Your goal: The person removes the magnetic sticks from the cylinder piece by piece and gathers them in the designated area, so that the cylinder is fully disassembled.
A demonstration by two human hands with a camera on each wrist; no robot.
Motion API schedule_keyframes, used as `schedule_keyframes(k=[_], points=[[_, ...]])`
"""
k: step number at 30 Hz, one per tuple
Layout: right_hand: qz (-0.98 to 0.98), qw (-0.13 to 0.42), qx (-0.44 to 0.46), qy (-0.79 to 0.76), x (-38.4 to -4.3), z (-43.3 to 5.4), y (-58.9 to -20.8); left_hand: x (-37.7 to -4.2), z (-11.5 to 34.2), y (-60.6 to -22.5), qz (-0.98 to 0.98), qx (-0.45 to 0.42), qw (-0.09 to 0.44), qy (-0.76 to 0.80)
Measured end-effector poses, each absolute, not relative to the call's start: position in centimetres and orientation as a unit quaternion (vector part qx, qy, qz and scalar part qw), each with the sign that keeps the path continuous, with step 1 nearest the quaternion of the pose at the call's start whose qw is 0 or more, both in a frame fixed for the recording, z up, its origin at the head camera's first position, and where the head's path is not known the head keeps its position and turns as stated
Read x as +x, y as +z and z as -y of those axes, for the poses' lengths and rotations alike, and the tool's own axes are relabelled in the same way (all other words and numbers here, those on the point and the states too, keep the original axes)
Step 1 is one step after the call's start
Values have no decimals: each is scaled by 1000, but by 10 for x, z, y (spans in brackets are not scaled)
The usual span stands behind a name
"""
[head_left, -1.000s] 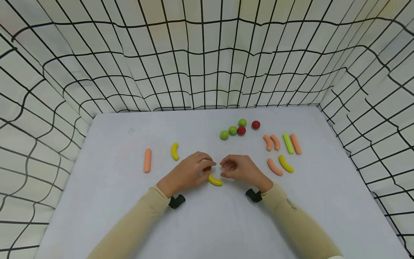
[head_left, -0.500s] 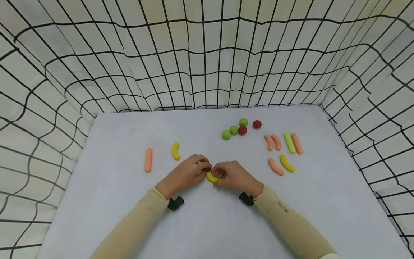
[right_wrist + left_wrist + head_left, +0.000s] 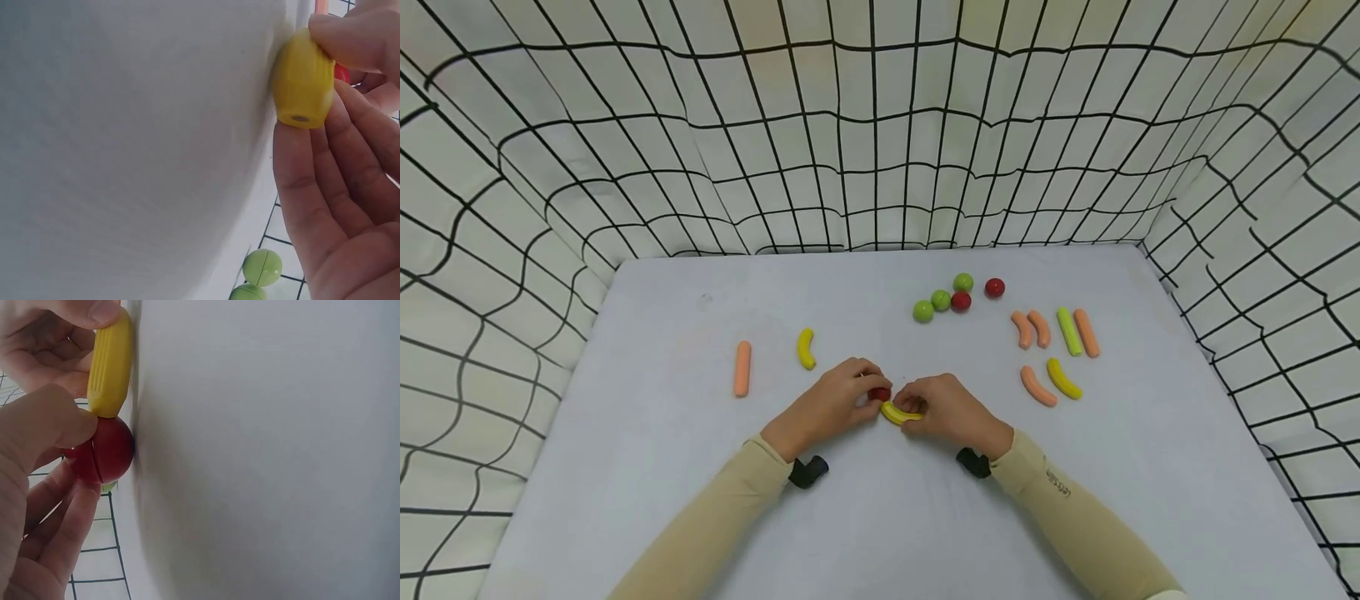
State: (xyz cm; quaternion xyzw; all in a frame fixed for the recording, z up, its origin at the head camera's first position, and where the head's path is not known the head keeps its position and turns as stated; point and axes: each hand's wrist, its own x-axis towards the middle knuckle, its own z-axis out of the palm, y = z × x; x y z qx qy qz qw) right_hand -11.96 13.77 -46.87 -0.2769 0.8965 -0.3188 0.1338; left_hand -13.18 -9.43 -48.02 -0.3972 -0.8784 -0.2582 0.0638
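My left hand [image 3: 838,396] pinches a glossy red ball [image 3: 114,453] with a seam round it, between thumb and fingers, at the middle of the white table. From the right, my right hand [image 3: 951,408] pinches a yellow curved, banana-shaped piece [image 3: 895,414] with grooves along its side. One end of the yellow piece [image 3: 110,372] meets the ball in the left wrist view. Its other end [image 3: 303,115] faces the right wrist camera and has a small dark spot in its centre. Both things are right at the tabletop.
To the left lie a straight orange stick [image 3: 742,368] and another yellow curved piece [image 3: 806,348]. Green balls [image 3: 923,312] and red balls [image 3: 995,287] sit at the back. Orange curved pieces [image 3: 1038,387], a green stick [image 3: 1070,332] and more are rightward. Black netting [image 3: 872,167] surrounds the white table [image 3: 880,533].
My right hand has come left and down and now grips the yellow piece, which was lying free a second ago. The left hand stays nearly in place at the red ball.
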Motion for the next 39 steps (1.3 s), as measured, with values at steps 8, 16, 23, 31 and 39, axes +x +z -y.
schedule_keyframes(k=[8,16,23,31,39], points=[[-900,121,-262,-326,-115,-147,-469,-129,87,-484,881,-385,72,-265],[-910,107,-201,-346,-110,-170,-470,-128,84,-482,888,-378,74,-251],[-914,96,-114,-379,-106,-196,-467,-128,84,-482,888,-377,79,-252],[-924,65,-51,-372,-107,-226,-471,-129,85,-486,887,-378,85,-253],[-928,59,-18,-366,-102,-245,-471,-129,85,-485,884,-378,92,-260]])
